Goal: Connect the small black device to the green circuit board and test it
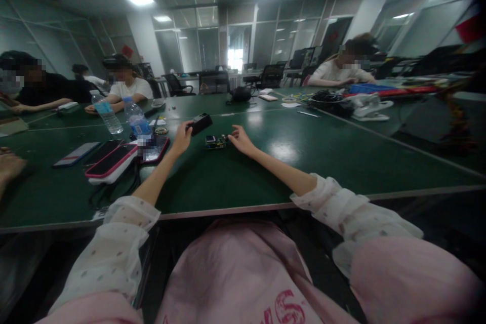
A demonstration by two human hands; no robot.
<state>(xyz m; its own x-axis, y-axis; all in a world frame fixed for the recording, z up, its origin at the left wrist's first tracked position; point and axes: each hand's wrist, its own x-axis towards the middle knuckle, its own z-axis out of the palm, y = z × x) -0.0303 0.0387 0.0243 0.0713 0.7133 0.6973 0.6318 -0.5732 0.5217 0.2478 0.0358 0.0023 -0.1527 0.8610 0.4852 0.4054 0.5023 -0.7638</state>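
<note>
My left hand (182, 137) is stretched out over the green table (235, 177) and grips a small black box-like device (200, 123), lifted a little off the surface. My right hand (240, 139) rests on the table with fingers loosely apart, its fingertips touching a small green circuit board (215, 142) that lies between the two hands. Both arms wear white patterned sleeves.
Several phones (110, 159) and a black cable (114, 190) lie at the left, with two water bottles (107, 115) behind. Other people sit at the left and far right. A black bag (240, 93), cables and white items (370, 107) lie further back.
</note>
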